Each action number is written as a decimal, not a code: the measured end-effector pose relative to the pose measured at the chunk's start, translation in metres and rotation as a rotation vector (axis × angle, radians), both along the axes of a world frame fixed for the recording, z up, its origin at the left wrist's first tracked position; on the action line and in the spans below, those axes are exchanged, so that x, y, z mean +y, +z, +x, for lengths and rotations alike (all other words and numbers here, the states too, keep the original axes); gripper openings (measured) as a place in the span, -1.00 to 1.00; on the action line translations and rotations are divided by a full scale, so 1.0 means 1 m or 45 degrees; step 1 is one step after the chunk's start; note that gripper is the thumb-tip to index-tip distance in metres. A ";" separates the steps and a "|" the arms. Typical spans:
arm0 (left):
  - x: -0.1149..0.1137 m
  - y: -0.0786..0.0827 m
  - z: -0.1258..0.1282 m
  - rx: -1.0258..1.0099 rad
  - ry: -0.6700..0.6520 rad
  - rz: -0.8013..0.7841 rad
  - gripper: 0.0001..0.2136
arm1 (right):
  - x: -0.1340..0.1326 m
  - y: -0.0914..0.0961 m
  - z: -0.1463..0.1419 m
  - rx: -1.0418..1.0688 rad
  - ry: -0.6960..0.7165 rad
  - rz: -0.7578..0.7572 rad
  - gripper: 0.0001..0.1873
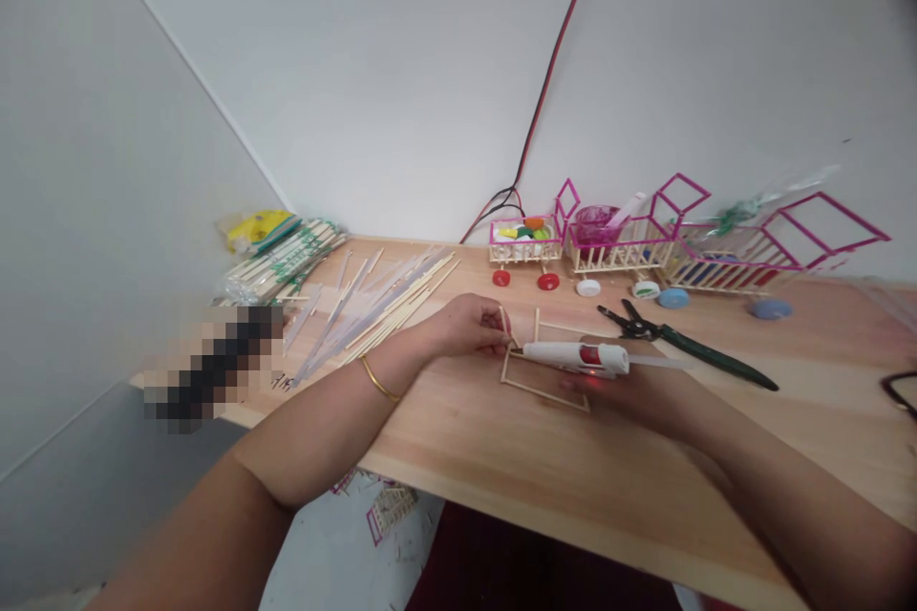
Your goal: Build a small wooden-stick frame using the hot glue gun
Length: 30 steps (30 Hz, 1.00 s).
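Note:
My left hand (pixel 467 325) pinches a short wooden stick upright at the left corner of a small stick frame (pixel 544 389) that lies on the wooden table (pixel 501 458). My right hand (pixel 630 391) grips a white glue gun (pixel 577 358), laid nearly level, with its nozzle pointing left at the spot where the stick meets the frame. A gold bangle sits on my left wrist.
Loose sticks (pixel 379 301) and packets of chopsticks (pixel 287 258) lie at the left. Three stick carts with pink frames (pixel 623 243) stand along the back wall. Black-handled pliers (pixel 680 344) lie behind the glue gun. A red-black cable (pixel 544 95) runs up the wall.

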<state>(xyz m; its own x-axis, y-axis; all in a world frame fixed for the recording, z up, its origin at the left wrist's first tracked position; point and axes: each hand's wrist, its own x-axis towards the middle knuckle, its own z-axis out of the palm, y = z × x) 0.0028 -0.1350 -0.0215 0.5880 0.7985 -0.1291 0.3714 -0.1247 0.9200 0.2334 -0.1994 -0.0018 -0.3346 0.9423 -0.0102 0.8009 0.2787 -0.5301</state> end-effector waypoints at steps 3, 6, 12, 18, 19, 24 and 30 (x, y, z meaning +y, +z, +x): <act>0.000 0.000 0.000 0.006 -0.004 0.020 -0.85 | 0.000 -0.001 0.000 -0.013 0.017 0.024 -0.72; 0.000 -0.001 0.000 -0.007 -0.001 0.009 -0.86 | 0.000 -0.002 0.001 -0.003 0.024 0.048 -0.74; 0.000 0.000 0.001 0.018 0.000 -0.020 -0.86 | 0.001 -0.004 0.002 0.008 0.026 0.020 -0.72; 0.000 0.000 0.000 -0.032 -0.010 -0.041 -0.86 | 0.002 -0.005 0.002 0.019 0.025 0.018 -0.72; 0.000 0.000 0.000 -0.037 -0.012 -0.040 -0.86 | 0.002 -0.006 0.002 0.021 0.020 0.015 -0.73; 0.000 0.000 0.000 -0.018 -0.003 -0.024 -0.86 | 0.001 -0.005 0.002 0.031 0.021 0.017 -0.75; -0.002 0.006 -0.001 0.022 0.006 0.017 -0.83 | 0.000 0.002 0.003 0.022 -0.018 0.038 -0.76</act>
<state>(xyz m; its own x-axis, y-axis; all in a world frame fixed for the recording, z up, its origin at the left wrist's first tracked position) 0.0017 -0.1372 -0.0155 0.5821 0.8029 -0.1283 0.3878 -0.1355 0.9118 0.2364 -0.1991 0.0002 -0.3212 0.9467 0.0235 0.7958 0.2833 -0.5352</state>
